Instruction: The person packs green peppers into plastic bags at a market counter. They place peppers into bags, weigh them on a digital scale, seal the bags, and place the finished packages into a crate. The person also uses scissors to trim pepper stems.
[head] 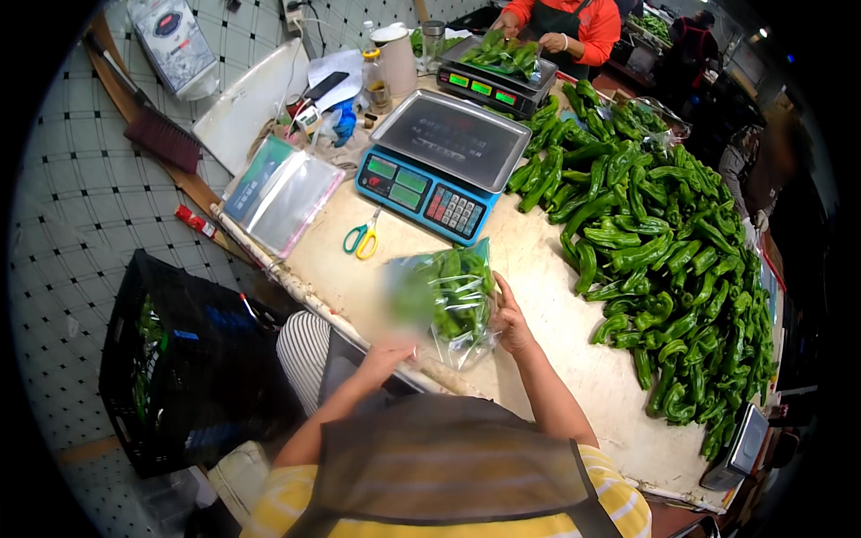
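A clear plastic bag of green peppers point(463, 299) lies on the table in front of me, its left part blurred. My right hand point(512, 323) grips the bag's right edge, fingers along its side. My left hand point(392, 358) is at the bag's lower left, near the table edge; whether its fingers pinch the plastic cannot be told. Just beyond the bag stands a blue digital scale point(430, 161) with a bare metal pan. Scissors with green and yellow handles point(362, 239) lie to the left of the bag. A large heap of long green peppers point(646, 235) covers the table's right side.
A stack of flat plastic bags point(286, 195) lies at the left table edge. Jars point(377, 81), a phone point(327, 85) and a second scale point(498, 81) with bagged peppers stand beyond. A co-worker in orange sleeves handles that bag. A black crate point(195, 363) is at lower left.
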`<state>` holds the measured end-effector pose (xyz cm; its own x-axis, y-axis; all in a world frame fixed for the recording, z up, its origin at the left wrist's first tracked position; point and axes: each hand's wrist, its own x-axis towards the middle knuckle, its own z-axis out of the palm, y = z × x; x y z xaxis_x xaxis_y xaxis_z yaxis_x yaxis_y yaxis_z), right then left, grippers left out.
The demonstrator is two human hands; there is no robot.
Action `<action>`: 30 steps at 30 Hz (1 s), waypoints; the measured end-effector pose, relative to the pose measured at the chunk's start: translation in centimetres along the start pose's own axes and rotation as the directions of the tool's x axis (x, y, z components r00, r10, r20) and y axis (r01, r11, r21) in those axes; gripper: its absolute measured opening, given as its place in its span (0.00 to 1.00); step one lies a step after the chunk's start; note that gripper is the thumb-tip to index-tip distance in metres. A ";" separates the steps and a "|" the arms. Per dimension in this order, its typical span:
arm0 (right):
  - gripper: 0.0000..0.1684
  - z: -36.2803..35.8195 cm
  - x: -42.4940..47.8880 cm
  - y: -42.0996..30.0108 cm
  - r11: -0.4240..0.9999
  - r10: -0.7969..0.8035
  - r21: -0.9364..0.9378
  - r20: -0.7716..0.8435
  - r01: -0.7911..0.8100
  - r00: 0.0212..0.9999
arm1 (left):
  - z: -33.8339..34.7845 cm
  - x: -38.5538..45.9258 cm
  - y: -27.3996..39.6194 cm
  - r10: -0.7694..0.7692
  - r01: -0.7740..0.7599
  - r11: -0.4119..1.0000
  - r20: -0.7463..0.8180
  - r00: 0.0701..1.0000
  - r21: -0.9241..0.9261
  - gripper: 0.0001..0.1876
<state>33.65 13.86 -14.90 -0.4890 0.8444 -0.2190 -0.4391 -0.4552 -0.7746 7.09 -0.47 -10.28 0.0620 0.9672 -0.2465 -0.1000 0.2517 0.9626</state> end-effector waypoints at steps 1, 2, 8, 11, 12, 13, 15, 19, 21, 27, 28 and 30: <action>0.55 -0.1 -0.3 -0.3 0.996 0.046 -0.075 -0.032 -0.048 0.998 | 0.3 -0.7 -1.4 -0.070 0.070 0.998 -0.054 0.996 -0.003 0.16; 0.56 -0.2 -0.6 -0.7 0.984 0.092 -0.148 -0.063 -0.100 0.994 | 0.3 -1.6 -2.7 -0.212 0.201 0.971 -0.080 0.974 -0.128 0.18; 0.54 5.2 -10.0 -2.4 0.329 -0.131 -0.943 -0.104 -0.056 0.986 | 1.1 -5.3 -1.5 -0.393 0.379 0.912 -0.065 0.917 -0.159 0.13; 0.29 2.3 -12.4 -0.3 0.249 -0.181 -0.964 -0.138 -0.090 0.974 | 0.8 -6.0 -3.2 -0.342 0.339 0.940 -0.109 0.933 -0.048 0.13; 0.20 0.6 -12.7 0.5 0.274 -0.210 -0.957 -0.157 -0.096 0.965 | 0.8 -5.9 -3.2 -0.352 0.353 0.935 -0.132 0.927 -0.016 0.14; 0.09 0.3 -12.6 0.7 0.262 -0.428 -0.965 -0.122 -0.006 0.896 | 0.7 -6.1 -3.2 -0.363 0.370 0.929 -0.159 0.918 0.013 0.14; 0.12 -0.3 -12.8 0.1 0.234 -0.517 -0.972 -0.148 -0.027 0.843 | 0.3 -6.5 -4.2 -0.368 0.374 0.922 -0.074 0.927 0.099 0.15; 0.18 5.4 -13.0 -2.9 -0.266 -0.689 -0.964 0.206 0.022 0.694 | 0.9 -7.4 -4.1 -0.381 0.375 0.921 0.043 0.923 0.109 0.14; 0.21 8.1 -13.1 -3.0 -0.132 -0.616 -0.959 0.277 0.250 0.737 | 2.1 -7.9 -1.2 -0.385 0.385 0.923 0.042 0.922 -0.002 0.14; 0.07 13.6 -11.4 0.8 0.463 -0.107 -0.824 0.314 0.327 0.943 | 2.2 -7.1 -1.3 -0.349 0.354 0.927 0.064 0.935 -0.119 0.13; 0.06 13.9 -11.3 1.2 0.460 -0.090 -0.829 0.312 0.317 0.946 | 2.3 -7.1 -1.0 -0.388 0.391 0.892 0.062 0.920 -0.227 0.14; 0.06 14.1 -11.3 1.8 0.451 -0.056 -0.843 0.302 0.294 0.952 | 2.4 -7.5 -0.1 -0.433 0.430 0.855 0.058 0.900 -0.291 0.14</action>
<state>27.71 -0.53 -5.46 -0.6688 0.7433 0.0141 0.2933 0.2813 -0.9137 9.04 -7.84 -8.24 0.1568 0.7592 -0.6317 -0.3481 0.6410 0.6840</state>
